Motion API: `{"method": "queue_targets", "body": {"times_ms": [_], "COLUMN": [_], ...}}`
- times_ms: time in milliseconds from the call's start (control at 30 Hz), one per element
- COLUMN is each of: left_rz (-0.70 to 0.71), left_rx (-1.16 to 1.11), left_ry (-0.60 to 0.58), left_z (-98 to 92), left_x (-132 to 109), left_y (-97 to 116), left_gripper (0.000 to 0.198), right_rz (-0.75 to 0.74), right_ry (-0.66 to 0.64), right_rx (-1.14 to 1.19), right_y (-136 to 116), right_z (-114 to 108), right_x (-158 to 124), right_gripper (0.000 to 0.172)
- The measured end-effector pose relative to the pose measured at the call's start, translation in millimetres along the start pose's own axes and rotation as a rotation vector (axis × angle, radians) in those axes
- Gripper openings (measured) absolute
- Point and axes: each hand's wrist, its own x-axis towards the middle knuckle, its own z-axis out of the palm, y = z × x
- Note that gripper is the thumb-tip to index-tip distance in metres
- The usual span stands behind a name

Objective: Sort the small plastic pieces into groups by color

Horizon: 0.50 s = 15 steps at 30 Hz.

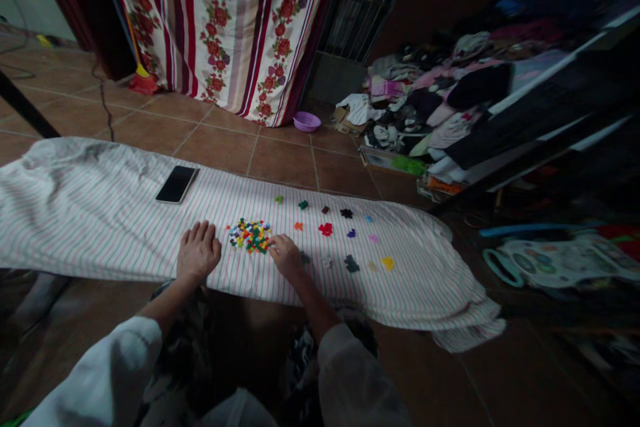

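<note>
A heap of small mixed-colour pieces [251, 235] lies on a striped cloth [100, 220] spread over the floor. My left hand [198, 251] rests flat on the cloth just left of the heap, fingers stretched out. My right hand [285, 254] sits at the heap's right edge, fingers curled in a pinch; what it holds is too small to see. To the right lie small sorted clusters: red [326, 229], yellow [388, 263], dark blue [351, 264], black [347, 213], green [303, 204] and others.
A dark phone [176, 184] lies on the cloth at the upper left. Beyond are a tiled floor, a floral curtain [230, 20], a purple bowl [307, 121] and a pile of clothes [440, 93] on the right. A toy [560, 260] lies at the far right.
</note>
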Motion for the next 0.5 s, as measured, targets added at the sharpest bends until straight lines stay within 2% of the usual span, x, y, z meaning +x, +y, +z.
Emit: {"method": "queue_targets", "body": {"times_ms": [200, 400, 500], "left_rz": [0.004, 0.0, 0.001], "left_rx": [-0.011, 0.001, 0.016], "left_ry": [0.025, 0.019, 0.021], "left_z": [1.9, 2.5, 3.6], "left_x": [-0.3, -0.4, -0.3], "left_y": [-1.0, -1.3, -1.5], "left_gripper": [0.048, 0.048, 0.048], "right_rz": [-0.003, 0.037, 0.038], "right_ry": [0.082, 0.133, 0.148], "right_rx": [0.026, 0.073, 0.083], "right_y": [-0.4, 1.3, 2.1], "right_z": [6.5, 8.1, 7.2], "right_x": [-2.8, -2.8, -2.2], "right_gripper": [0.02, 0.032, 0.03]}}
